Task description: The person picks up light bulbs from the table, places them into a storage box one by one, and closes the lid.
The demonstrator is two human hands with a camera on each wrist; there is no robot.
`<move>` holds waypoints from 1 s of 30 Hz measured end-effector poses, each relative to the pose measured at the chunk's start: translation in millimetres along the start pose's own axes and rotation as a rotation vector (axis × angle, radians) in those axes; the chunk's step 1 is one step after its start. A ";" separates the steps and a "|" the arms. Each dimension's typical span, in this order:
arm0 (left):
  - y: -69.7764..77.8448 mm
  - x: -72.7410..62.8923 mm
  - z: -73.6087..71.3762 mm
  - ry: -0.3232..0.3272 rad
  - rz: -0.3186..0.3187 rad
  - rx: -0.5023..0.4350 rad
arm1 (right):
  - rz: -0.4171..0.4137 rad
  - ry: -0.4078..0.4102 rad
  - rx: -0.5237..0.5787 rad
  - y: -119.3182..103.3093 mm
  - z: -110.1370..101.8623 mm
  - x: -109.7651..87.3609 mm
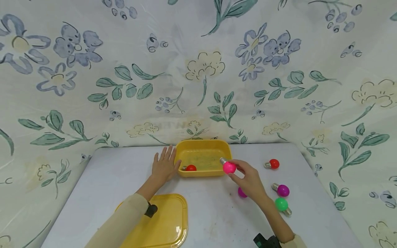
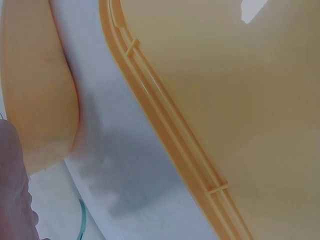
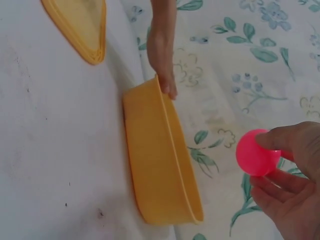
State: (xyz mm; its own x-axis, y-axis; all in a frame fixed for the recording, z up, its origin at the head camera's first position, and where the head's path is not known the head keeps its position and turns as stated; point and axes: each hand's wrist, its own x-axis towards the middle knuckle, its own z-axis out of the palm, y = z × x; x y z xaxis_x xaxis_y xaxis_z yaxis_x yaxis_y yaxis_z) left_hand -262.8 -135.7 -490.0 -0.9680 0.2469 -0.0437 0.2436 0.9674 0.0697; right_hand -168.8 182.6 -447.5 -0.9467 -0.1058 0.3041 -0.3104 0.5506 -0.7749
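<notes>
My right hand (image 1: 249, 179) pinches a pink light bulb (image 1: 229, 167) between thumb and fingers, over the front right rim of a yellow plastic container (image 1: 203, 174). The bulb's metal base points up and left. In the right wrist view the pink bulb (image 3: 257, 152) shows above the level of the container's rim (image 3: 172, 137). A red bulb (image 1: 191, 167) lies inside, at the front left. My left hand (image 1: 164, 165) has its fingers straight and touches the container's left side. In the left wrist view only part of that hand (image 2: 15, 185) appears.
A yellow lid (image 1: 169, 220) lies at the front left, under the left forearm. On the right of the table are a red bulb (image 1: 274, 164), a purple bulb (image 1: 283, 190) and a green bulb (image 1: 281, 204). Another purple bulb (image 1: 242, 193) is partly hidden by the right hand.
</notes>
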 end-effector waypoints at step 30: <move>-0.1 -0.3 0.6 0.000 -0.003 0.015 | -0.069 -0.205 0.129 -1.9 60.2 63.8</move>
State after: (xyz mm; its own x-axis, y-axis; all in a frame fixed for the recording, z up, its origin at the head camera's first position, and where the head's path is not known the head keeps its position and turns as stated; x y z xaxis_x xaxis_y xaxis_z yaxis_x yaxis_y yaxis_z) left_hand -262.5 -135.8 -490.5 -0.9686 0.2445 -0.0442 0.2420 0.9687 0.0544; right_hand -233.8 125.0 -460.0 -0.9164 -0.3127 0.2499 -0.3707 0.4273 -0.8246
